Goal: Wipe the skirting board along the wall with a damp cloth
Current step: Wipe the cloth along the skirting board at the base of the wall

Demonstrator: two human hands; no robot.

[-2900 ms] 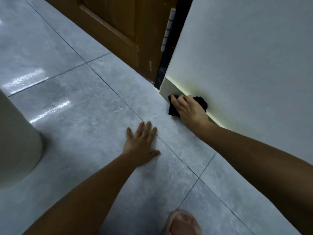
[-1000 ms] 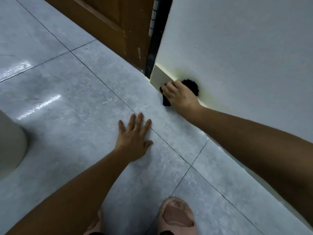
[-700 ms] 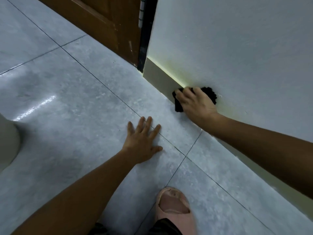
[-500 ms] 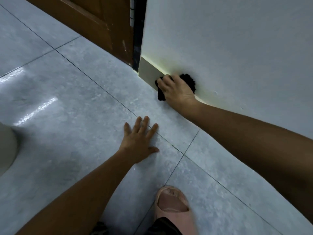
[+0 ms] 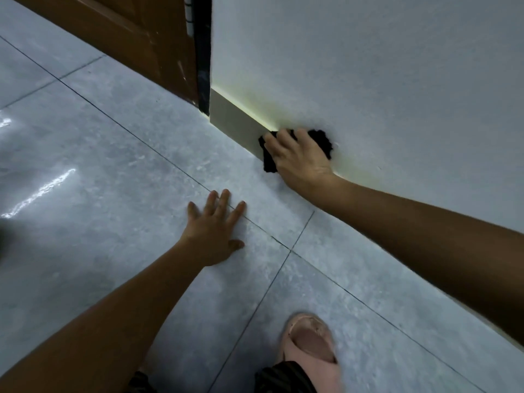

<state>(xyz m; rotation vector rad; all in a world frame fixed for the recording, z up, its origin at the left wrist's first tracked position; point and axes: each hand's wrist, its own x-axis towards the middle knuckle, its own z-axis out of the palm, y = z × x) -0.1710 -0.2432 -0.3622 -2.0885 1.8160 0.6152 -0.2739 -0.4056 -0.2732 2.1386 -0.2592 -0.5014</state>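
The wiping step is in hand. The right hand (image 5: 300,160) lies flat over the black cloth (image 5: 321,140) and presses it against the skirting board (image 5: 235,119), at the foot of the white wall (image 5: 368,66). Its fingers (image 5: 279,141) are spread over the cloth and push on it; they are not closed around it. The cloth covers the face of the board from its top edge down to the floor (image 5: 113,165), and part of it stands up onto the wall.

The left hand (image 5: 214,228) rests open on the floor, palm down and fingers spread, well apart from the cloth. It holds nothing and seems to carry the person's weight.

I judge that a short piece of board is left between the cloth and the dark door frame (image 5: 204,52), where the board ends in a square edge. A stroke that way must stop at this corner, so it can only be short. To the other side the board runs on under the right forearm, and most of it is hidden there, so I cannot tell its state. That way there is more length to cover, but the person must shift the body and the supporting hand to follow.

The floor near the wall is free. Only a foot in a pink slipper (image 5: 309,341) stands close, near the lower edge of the view.
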